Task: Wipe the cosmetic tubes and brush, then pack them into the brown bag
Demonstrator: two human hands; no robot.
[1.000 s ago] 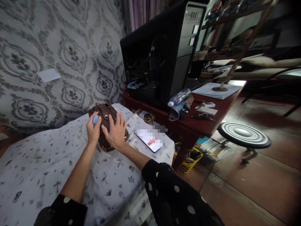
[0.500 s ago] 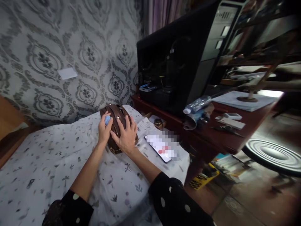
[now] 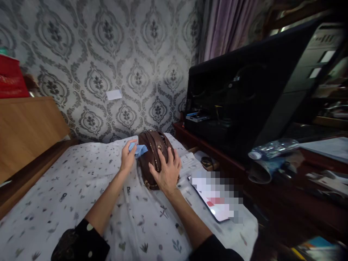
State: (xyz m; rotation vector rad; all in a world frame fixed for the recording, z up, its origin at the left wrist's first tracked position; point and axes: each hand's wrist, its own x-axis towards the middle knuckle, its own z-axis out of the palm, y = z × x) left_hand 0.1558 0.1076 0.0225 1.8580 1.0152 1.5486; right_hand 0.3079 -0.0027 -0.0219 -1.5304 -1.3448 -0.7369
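A brown bag [image 3: 146,165] with zips and gold-coloured fittings rests on the patterned white sheet [image 3: 95,174]. My left hand [image 3: 128,156] is closed on a light blue cloth [image 3: 140,149] at the bag's left side; part of the cloth hangs out past the fingers against the bag. Spread over the bag's right side, my right hand [image 3: 166,172] presses on it with fingers apart and nothing gripped. To the right of that hand lies a phone [image 3: 202,194] with a lit screen, partly blurred out by blocks.
A black computer case [image 3: 244,98] stands on the dark red desk at the right, with a clear plastic bottle [image 3: 274,149] before it. A wooden headboard-like panel [image 3: 29,127] and a red bag [image 3: 11,78] are at the left. Patterned wallpaper [image 3: 152,54] rises behind.
The view has swung left, so things appear further right. My left hand has moved off the bag's top to its left side, and more of the blue cloth shows. My right hand stays on the bag.
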